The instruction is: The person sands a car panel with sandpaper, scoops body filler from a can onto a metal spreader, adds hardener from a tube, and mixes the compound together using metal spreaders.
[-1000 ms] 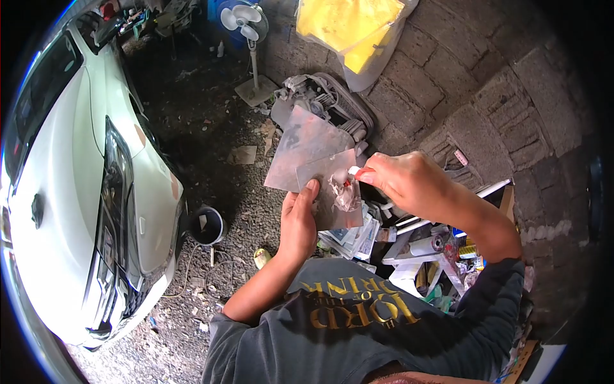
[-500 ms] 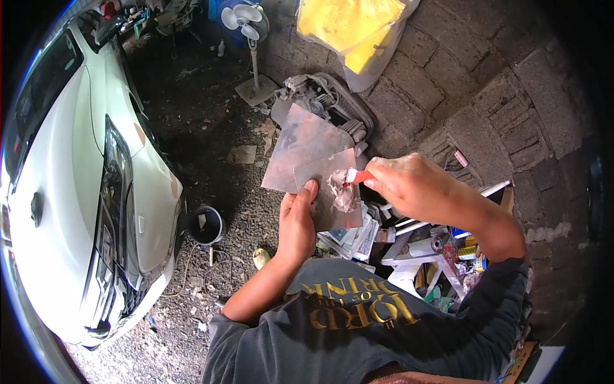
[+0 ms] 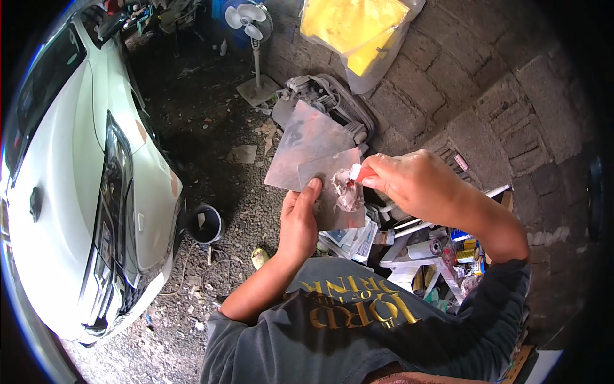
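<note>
My left hand (image 3: pixel 299 221) grips a thin, smeared square plate (image 3: pixel 323 214), thumb on top and fingers underneath. A larger, pink-stained plate (image 3: pixel 307 144) lies partly behind it; whether my fingers hold that one too is hidden. On the smaller plate sits a mound of greyish-pink putty (image 3: pixel 348 197). My right hand (image 3: pixel 409 182) is closed around a small red squeeze tube (image 3: pixel 366 173) with a white tip, mostly covered by my fingers. Its tip points down at the top of the putty, where a little red paste (image 3: pixel 351 182) shows.
A white car (image 3: pixel 70 166) stands on the left, with a dark bucket (image 3: pixel 219 224) near it. Beyond my hands are a pedestal fan (image 3: pixel 256 64), a dusty grey heap (image 3: pixel 332 96) and a yellow bag (image 3: pixel 352 25). Cans (image 3: pixel 467 256) and papers (image 3: pixel 352 240) lie at the right.
The tube's tip has shifted slightly up and right over the putty, and the red paste below it shows more clearly. My left hand keeps its grip on the plate.
</note>
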The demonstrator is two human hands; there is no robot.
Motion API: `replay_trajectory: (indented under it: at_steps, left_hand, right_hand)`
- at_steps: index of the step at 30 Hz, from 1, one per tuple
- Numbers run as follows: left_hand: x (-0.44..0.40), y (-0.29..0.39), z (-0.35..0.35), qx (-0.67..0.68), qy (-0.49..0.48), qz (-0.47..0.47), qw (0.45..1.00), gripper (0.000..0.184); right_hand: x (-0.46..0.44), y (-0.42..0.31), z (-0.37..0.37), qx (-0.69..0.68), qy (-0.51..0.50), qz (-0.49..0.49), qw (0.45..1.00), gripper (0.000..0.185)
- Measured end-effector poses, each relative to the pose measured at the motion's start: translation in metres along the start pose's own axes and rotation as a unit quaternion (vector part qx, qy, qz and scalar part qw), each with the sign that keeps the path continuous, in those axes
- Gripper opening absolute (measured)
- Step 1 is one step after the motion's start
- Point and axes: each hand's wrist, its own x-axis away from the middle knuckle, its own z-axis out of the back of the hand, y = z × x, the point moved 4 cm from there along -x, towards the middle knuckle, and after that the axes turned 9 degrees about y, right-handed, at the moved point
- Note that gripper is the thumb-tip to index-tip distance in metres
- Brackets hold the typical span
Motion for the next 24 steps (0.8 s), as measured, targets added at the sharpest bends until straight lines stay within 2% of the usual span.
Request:
replay_trajectory:
  at_steps: [4,7,13,19,24]
  left_hand:
    - [-0.004,-0.006,0.009,-0.018,0.021,0.007,1.000,0.035]
    - [-0.004,-0.007,0.012,-0.033,0.044,-0.011,0.998,0.030]
    - [0.001,0.002,0.006,0.000,-0.020,-0.002,1.000,0.031]
    - [0.010,0.009,-0.001,0.006,0.008,0.002,1.000,0.028]
    - [0.005,0.003,0.002,0.041,-0.046,0.021,0.998,0.028]
  right_hand:
    - [-0.001,0.001,-0.002,-0.026,0.036,0.024,0.999,0.014]
    - [-0.003,0.000,-0.001,-0.023,0.033,0.033,0.999,0.013]
    - [-0.003,-0.003,-0.005,0.009,0.024,0.041,0.999,0.013]
    - [-0.004,-0.009,-0.006,0.040,0.023,0.072,0.996,0.015]
    - [0.001,-0.013,-0.003,0.067,0.027,0.075,0.995,0.013]
